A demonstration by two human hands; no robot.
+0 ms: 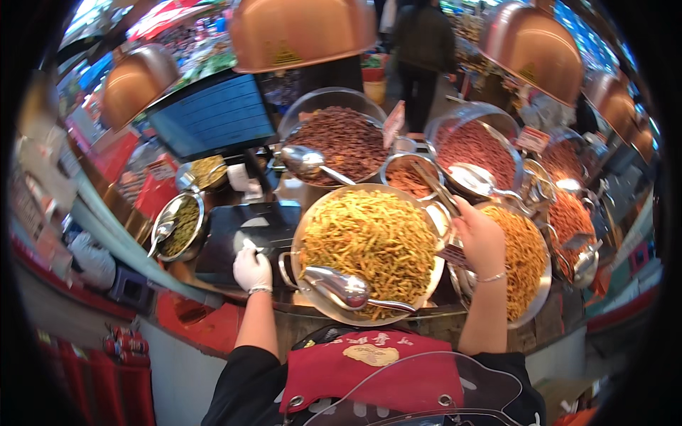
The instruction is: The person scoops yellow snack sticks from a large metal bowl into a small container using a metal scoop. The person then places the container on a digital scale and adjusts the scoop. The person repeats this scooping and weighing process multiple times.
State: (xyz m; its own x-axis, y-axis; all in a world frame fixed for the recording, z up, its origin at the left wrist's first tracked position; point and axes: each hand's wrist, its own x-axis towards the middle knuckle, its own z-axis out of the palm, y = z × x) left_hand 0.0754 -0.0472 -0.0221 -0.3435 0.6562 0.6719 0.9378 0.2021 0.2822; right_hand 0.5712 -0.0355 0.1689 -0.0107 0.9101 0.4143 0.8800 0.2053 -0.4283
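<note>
My right hand (481, 239), bare, grips metal tongs (430, 180) whose tips reach over a small steel bowl of reddish food pieces (407, 182). My left hand (252, 270), in a white glove, is at the near edge of a dark flat device (226, 234). Whether its fingers pinch something pale is unclear. Between my hands stands a wide steel pan (319, 304) heaped with yellowish food strips (367, 234). A shiny metal scoop (343, 290) lies on the strips.
Behind are covered bowls of dark red food (341, 136) and paler red food (471, 146). A screen (213, 117) stands at back left, near a bowl of green food (184, 226). A pan of orange-brown strips (519, 255) is at right. Copper lamps (303, 34) hang overhead. A person (423, 48) stands beyond.
</note>
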